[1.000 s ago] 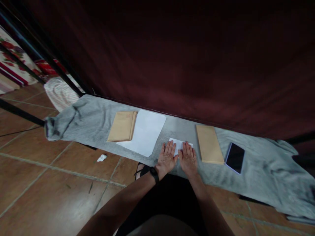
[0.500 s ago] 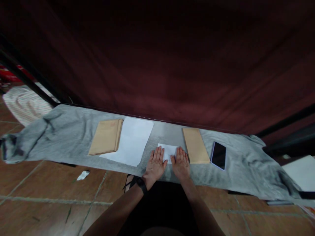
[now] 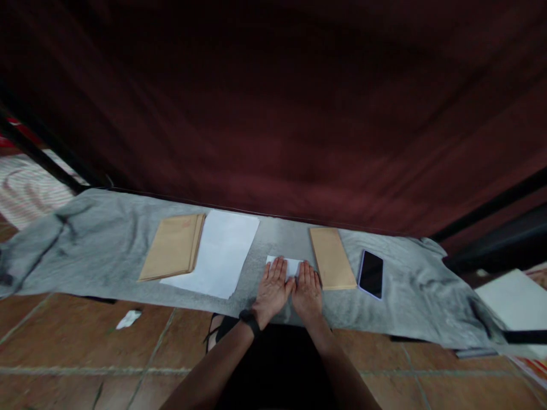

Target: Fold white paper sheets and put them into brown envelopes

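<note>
My left hand (image 3: 272, 289) and my right hand (image 3: 306, 290) lie flat, side by side, fingers stretched out, pressing on a small folded white paper (image 3: 290, 263) on a grey cloth (image 3: 106, 239). Only the paper's far edge shows past my fingertips. A black band circles my left wrist. Just right of my right hand lies a tan envelope (image 3: 331, 257).
A stack of tan envelopes (image 3: 171, 247) and a white sheet (image 3: 217, 253) lie to the left on the cloth. A dark phone (image 3: 371, 274) rests to the right. A dark red curtain (image 3: 273, 102) hangs behind. Tiled floor (image 3: 77, 353) with a paper scrap (image 3: 128, 318) lies below.
The view has swung to the right and tilted up a little. Both hands stay flat on the folded paper, now covering more of it.
</note>
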`<state>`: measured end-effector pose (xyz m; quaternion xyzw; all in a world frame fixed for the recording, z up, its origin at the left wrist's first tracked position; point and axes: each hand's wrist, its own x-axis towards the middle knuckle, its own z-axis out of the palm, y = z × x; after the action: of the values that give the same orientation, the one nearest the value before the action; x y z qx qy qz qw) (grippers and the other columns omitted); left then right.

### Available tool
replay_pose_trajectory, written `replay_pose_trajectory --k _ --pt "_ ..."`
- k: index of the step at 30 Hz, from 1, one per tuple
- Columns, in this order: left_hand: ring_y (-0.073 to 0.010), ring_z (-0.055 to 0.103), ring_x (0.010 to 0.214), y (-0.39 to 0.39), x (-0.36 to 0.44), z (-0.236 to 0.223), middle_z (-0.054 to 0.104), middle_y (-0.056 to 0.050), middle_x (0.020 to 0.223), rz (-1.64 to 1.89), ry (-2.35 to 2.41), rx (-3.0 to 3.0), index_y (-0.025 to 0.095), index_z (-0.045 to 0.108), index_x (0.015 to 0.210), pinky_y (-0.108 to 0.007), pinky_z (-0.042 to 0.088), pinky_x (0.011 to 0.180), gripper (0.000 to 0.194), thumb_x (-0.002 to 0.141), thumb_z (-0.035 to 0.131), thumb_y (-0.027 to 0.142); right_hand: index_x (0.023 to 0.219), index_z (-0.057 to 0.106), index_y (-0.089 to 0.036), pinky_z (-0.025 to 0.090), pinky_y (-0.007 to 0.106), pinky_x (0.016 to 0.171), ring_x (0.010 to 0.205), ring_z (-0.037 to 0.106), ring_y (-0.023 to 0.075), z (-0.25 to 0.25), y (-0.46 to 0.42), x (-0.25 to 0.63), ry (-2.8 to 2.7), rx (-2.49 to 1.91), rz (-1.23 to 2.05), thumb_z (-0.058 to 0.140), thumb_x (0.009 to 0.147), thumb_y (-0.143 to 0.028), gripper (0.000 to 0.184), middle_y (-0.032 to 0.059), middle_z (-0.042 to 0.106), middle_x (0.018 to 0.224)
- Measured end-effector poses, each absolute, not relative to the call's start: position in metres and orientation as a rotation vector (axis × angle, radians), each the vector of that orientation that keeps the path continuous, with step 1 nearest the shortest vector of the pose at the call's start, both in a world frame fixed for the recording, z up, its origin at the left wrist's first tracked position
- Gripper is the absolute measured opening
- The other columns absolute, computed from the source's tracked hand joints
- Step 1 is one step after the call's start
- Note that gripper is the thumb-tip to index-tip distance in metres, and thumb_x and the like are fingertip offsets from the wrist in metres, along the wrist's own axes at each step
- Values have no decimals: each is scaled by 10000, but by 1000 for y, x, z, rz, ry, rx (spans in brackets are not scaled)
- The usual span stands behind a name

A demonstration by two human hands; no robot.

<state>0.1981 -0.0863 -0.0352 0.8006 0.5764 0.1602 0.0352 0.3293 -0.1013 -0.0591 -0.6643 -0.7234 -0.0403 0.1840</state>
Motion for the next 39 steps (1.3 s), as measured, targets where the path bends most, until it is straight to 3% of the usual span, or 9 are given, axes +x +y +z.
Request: replay_pose_trajectory --k 12,18,23,28,32,39 --pt "-254 297 1496 -92 164 -42 382 -175 1579 524 1966 2335 57 367 1509 -459 245 1231 590 993 319 340 1527 333 -24 319 483 1154 1437 383 307 -61 -100 328 -1993 -1848 -153 324 1034 -378 607 238 406 1542" --pt "-271 342 1475 -101 160 -40 428 -132 1562 622 2037 2266 143 325 1545 -504 281 1203 592 970 337 285 1540 318 -35 315 498 1154 1430 395 313 -63 -99 328 -1974 -1848 -122 317 1029 -396 625 233 393 1549" --pt "-310 440 1402 -106 162 -33 520 -174 1483 683 2103 2148 106 474 1443 -501 370 1138 542 930 401 265 1543 311 -34 293 485 1172 1446 373 299 -61 -100 328 -1983 -1858 -111 310 1031 -412 637 226 367 1564" --pt "-303 554 1220 -100 166 -18 618 -166 1294 861 2038 1839 127 622 1234 -460 429 1072 403 862 486 206 1542 323 -45 299 494 1167 1437 387 300 -60 -101 327 -1976 -1867 -119 317 1031 -408 627 218 387 1556" --pt "-273 613 1060 -89 163 -14 669 -93 1025 1025 1901 1559 182 649 1044 -463 466 1005 269 793 552 170 1535 343 -50 327 508 1147 1411 424 310 -60 -101 328 -1959 -1822 -153 327 1028 -387 610 224 421 1534" --pt "-214 656 739 -77 159 -17 647 -8 756 1114 1804 1302 178 601 1048 -380 535 771 317 733 598 138 1510 393 -53 335 491 1139 1406 429 300 -59 -101 329 -1972 -1802 -197 328 1032 -366 574 217 448 1520"
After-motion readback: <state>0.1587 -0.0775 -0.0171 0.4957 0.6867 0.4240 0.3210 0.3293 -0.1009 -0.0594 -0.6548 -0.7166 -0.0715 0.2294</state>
